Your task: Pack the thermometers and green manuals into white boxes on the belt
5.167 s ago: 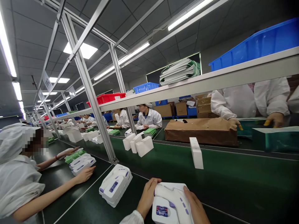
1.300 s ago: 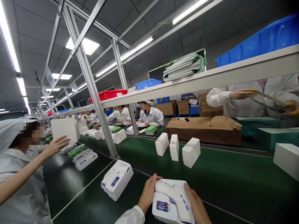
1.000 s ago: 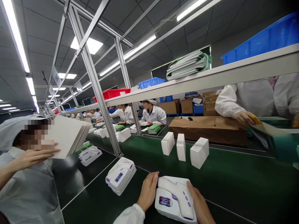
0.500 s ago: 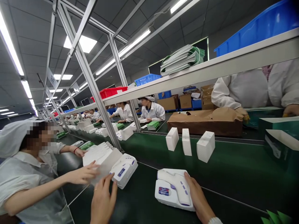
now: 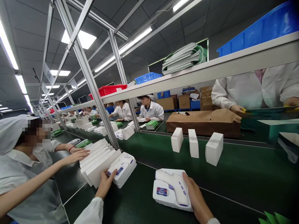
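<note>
My right hand grips the right edge of a white tray that carries a white thermometer-like device and a pack of batteries. My left hand reaches to another white tray with a similar device, its thumb and fingers at the tray's left end. Just left of that tray, a row of white boxes leans together, close to my left fingers. Both trays lie on the dark green surface.
At the left, a co-worker's hand rests on the white boxes. Three white boxes stand upright on the green belt, behind the right tray. A metal post and a shelf rise beyond. Green pieces show at the lower right.
My left hand has moved forward to the left tray's end. The co-worker's hand has drawn back left onto the boxes. The three upright boxes have shifted right.
</note>
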The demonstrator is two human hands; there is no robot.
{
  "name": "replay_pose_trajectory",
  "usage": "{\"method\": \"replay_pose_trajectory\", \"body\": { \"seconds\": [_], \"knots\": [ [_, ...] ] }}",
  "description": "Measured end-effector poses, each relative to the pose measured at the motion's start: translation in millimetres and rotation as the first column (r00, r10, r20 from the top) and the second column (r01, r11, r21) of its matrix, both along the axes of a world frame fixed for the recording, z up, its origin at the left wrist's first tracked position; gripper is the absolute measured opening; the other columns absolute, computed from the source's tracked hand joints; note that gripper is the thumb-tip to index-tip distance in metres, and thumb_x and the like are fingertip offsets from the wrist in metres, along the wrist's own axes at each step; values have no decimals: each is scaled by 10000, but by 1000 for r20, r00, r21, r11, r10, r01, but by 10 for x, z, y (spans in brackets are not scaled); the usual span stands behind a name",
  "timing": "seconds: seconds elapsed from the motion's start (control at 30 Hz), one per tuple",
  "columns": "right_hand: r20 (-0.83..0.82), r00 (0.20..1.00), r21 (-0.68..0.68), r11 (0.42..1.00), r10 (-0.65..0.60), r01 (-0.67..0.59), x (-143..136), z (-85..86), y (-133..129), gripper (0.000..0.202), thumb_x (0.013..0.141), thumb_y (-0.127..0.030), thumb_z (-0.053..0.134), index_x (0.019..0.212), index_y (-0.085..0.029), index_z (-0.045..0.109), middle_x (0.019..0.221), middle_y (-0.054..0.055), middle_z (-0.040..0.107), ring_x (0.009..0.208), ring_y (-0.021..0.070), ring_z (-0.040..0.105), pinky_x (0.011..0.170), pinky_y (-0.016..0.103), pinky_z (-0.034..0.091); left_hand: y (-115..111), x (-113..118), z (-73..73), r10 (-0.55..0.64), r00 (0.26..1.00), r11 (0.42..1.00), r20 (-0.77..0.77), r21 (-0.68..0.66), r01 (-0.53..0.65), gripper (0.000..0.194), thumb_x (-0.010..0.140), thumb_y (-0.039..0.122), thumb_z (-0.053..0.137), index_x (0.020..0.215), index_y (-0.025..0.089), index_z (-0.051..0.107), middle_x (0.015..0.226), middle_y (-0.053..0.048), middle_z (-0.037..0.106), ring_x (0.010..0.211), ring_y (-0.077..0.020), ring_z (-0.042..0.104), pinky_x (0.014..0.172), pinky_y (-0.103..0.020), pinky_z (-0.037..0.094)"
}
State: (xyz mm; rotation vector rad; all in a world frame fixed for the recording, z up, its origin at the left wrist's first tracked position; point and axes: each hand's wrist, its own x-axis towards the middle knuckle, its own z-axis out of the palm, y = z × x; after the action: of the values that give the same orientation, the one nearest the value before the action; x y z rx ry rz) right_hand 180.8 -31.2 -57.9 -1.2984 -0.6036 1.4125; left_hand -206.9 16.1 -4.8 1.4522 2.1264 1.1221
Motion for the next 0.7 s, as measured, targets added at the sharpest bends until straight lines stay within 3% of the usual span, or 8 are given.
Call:
{"method": "replay_pose_trajectory", "body": {
  "seconds": [0.17,0.27,0.33,0.4,0.47,0.5,0.6,0.7],
  "knots": [
    [5,1000,-32,999,21,-21,-4,44,-14,677,715,-754,518,1083,-187,553,1026,71,632,958,281,589,780,352,467,-85,177,-134,-72,995,997,-70,-1,72,742,775,673,418,1215,83,316,1169,-205,565,1038,-260,606,919,-361,472],
    [4,1000,-33,999,14,-13,-13,73,-25,674,717,-750,519,1088,-187,549,1022,68,632,948,275,591,760,340,466,-156,253,-53,-83,966,996,-246,7,88,710,774,679,413,1178,95,416,1127,-179,593,1062,-293,582,951,-401,438],
    [-10,1000,-27,999,22,-22,-17,86,-32,688,712,-751,525,1106,-186,541,1036,73,630,954,279,588,743,337,470,-165,225,111,-6,914,998,-406,60,33,677,816,640,356,1217,102,442,1248,-200,515,1214,-347,454,1049,-477,315],
    [-13,1000,-12,1000,24,-24,-18,93,-38,688,716,-744,529,1113,-182,540,1053,80,627,971,280,583,752,335,469,-133,134,309,136,833,988,-537,140,-71,651,862,559,301,1313,97,387,1442,-236,281,1362,-422,180,1085,-586,137],
    [-10,1000,-7,1000,13,-13,-17,95,-41,675,722,-735,530,1108,-182,545,1058,81,629,996,283,578,763,336,466,-91,30,464,227,742,973,-631,176,-149,630,862,484,342,1337,72,374,1507,-258,92,1378,-470,-48,1051,-660,33],
    [-7,1000,-4,1000,6,-6,-17,96,-42,665,724,-731,532,1097,-181,551,1046,79,635,999,284,578,763,334,465,-81,-8,506,235,704,972,-670,169,-163,617,842,450,392,1312,51,407,1507,-272,86,1376,-472,-84,1044,-668,14],
    [-11,1000,22,1000,-12,13,-23,103,-47,632,718,-718,548,1038,-173,580,948,60,664,938,270,605,738,319,471,-173,-16,488,131,591,991,-796,90,-99,504,776,343,480,1185,54,532,1478,-257,261,1407,-411,36,1083,-619,-2],
    [-19,999,36,998,-51,51,-37,114,-58,604,707,-704,571,978,-165,602,872,44,675,860,250,624,699,303,475,-484,42,377,-38,428,998,-903,-59,-37,427,822,306,346,1106,68,557,1278,-246,533,1256,-372,434,1042,-553,264]
  ]
}}
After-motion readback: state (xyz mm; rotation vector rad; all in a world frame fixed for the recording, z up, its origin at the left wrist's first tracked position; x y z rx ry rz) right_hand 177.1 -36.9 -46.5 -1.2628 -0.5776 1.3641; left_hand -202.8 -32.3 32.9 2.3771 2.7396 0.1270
